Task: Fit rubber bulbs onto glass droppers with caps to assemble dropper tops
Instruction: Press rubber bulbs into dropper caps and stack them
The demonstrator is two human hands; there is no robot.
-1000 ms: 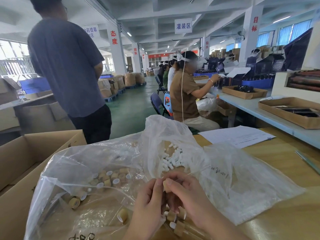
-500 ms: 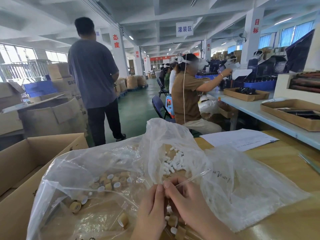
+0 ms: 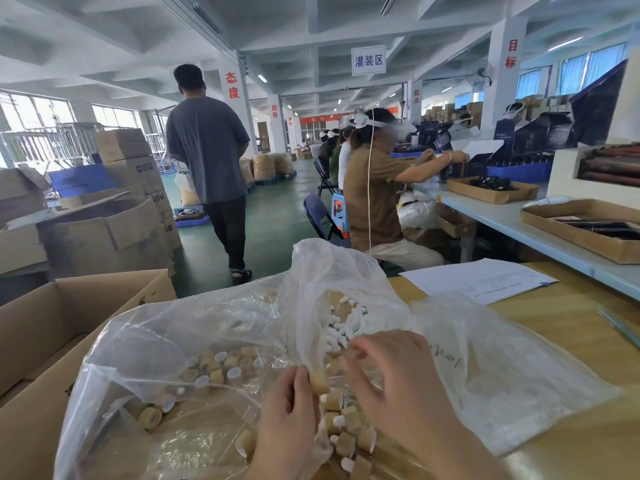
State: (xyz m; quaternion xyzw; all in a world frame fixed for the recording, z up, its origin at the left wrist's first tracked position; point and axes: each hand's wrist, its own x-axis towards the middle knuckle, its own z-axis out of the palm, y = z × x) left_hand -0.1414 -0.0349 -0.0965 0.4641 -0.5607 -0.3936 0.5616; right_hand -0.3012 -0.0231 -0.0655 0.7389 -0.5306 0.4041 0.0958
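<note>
Cardboard box (image 3: pixel 52 323) left of the plastic bag (image 3: pixel 166 341), open-topped, probably placed to take finished pieces. Inside the bag's left half lie loose tan caps (image 3: pixel 221 367), kept bagged so that they don't roll away. Left hand (image 3: pixel 287 420) at the bag's near edge pinches one tan cap (image 3: pixel 318 382) between thumb and fingertips, raised off the pile and turned toward the other hand, likely to take a bulb. Just below it, in the bag's near middle, a heap of caps with white tips (image 3: pixel 349 431), apparently done tops. White rubber bulbs (image 3: pixel 343 323) sit in the bag's far middle pocket, within easy reach. Right hand (image 3: pixel 391 379) hovers over the bag near the bulbs, fingers spread and relaxed, nothing seen in them, though the tips are blurred. A glass tube may lie in the bag under that hand; too faint to say.

Writing: box print by the bag's left corner unreadable. Pillar behind the bag reads 态度 (image 3: pixel 232 85); hanging sign 灌装区 (image 3: pixel 368 60); right pillar 目标 (image 3: pixel 510 53). Handwriting on the bag's right side (image 3: pixel 445 358) illegible. Printed sheet (image 3: pixel 478 280) right of the bag, text too small.
</note>
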